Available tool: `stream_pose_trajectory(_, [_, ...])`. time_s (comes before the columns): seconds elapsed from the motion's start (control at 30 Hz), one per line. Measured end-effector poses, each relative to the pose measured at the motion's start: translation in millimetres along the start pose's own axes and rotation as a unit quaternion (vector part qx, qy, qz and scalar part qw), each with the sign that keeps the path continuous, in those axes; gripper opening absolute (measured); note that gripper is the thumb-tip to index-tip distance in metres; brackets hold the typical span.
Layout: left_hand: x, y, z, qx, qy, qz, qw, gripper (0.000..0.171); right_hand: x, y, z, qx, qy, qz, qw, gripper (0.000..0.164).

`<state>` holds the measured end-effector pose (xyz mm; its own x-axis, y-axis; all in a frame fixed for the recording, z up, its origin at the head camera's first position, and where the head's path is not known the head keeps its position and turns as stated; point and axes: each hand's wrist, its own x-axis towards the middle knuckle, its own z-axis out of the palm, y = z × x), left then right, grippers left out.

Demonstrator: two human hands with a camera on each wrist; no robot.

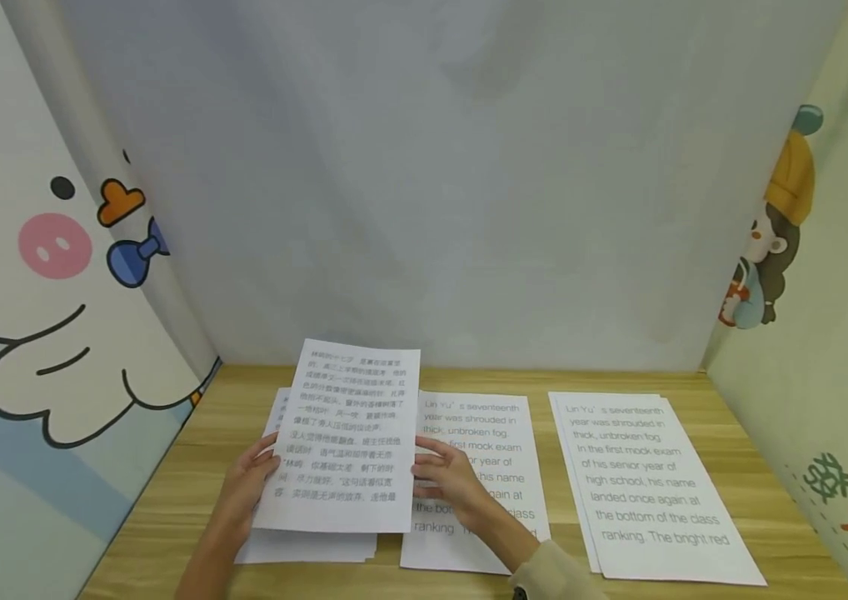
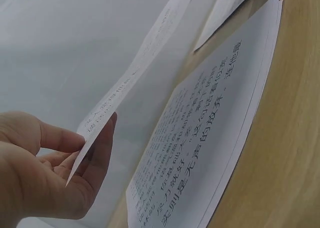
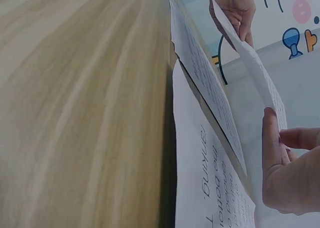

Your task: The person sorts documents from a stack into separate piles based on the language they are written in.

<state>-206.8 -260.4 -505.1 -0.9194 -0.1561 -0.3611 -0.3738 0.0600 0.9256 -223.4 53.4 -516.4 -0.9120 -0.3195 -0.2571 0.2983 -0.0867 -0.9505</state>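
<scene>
A sheet of paper printed with Chinese text is held up by both hands above the left part of the table. My left hand pinches its left edge, thumb on the printed face and fingers behind, as the left wrist view shows. At the opposite edge my right hand pinches the sheet between thumb and fingers. Below it lies a stack of Chinese-text sheets, mostly hidden by the raised sheet in the head view. English-text paper lies under the right hand and forearm.
Farther right, a slightly fanned pile of English-text sheets lies on the wooden table. A grey curtain hangs behind the table. Walls with cartoon figures stand at the left and right sides.
</scene>
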Motion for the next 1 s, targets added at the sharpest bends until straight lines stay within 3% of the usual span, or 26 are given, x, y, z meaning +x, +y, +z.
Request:
stream_pose_trajectory(0.33, [-0.4, -9.3, -25.3, -0.034, -0.003, -0.009, 0.9994, 0.057, 5.2, -1.6, 25.8, -0.006, -0.009, 0.009, 1.000, 0.057])
stream_pose_trajectory(0.7, [9.4, -29.2, -31.0, -0.039, 0.017, -0.035, 0.9985, 0.056, 0.8, 10.0, 27.8, 0.007, -0.089, 0.050, 0.995, 0.060])
stream_pose_trajectory(1.0, [17.1, -32.1, -32.8, -0.013, 0.016, -0.060, 0.9980, 0.056, -0.8, 15.5, 24.7, 0.001, -0.101, 0.067, 0.993, 0.057])
